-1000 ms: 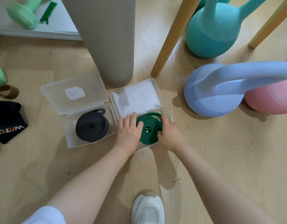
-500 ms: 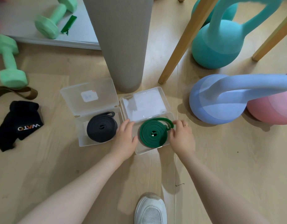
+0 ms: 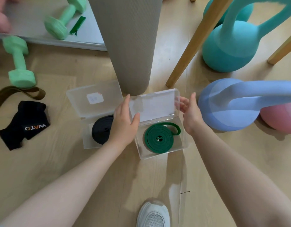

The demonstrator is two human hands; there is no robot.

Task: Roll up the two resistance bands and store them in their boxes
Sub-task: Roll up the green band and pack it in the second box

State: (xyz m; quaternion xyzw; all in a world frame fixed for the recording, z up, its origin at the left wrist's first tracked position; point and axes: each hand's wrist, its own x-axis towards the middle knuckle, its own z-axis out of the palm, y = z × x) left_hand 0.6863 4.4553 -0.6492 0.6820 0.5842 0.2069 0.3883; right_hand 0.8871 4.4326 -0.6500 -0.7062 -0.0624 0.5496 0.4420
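A green resistance band (image 3: 159, 138) lies coiled in the right clear box (image 3: 159, 155), its loose end looping at the right. The box's lid (image 3: 154, 106) stands tilted up. My left hand (image 3: 123, 123) grips the lid's left edge, thumb in front. My right hand (image 3: 190, 115) holds the lid's right edge with its fingertips. A black resistance band (image 3: 100, 132) lies coiled in the left clear box (image 3: 87, 145), partly hidden by my left hand. That box's lid (image 3: 95, 99) lies open and flat on the floor.
A grey rolled mat (image 3: 130, 46) stands just behind the boxes. Wooden legs (image 3: 190, 46), a lilac kettlebell (image 3: 223, 110), a teal one (image 3: 231, 49) and a pink one (image 3: 279, 120) crowd the right. Green dumbbell (image 3: 18, 63), olive strap (image 3: 18, 92) and black cloth (image 3: 23, 126) lie left. My white shoe (image 3: 153, 215) is below.
Both hands left the green band in the box and took hold of the lid's side edges. The lid rose from flat on the floor to tilted up.
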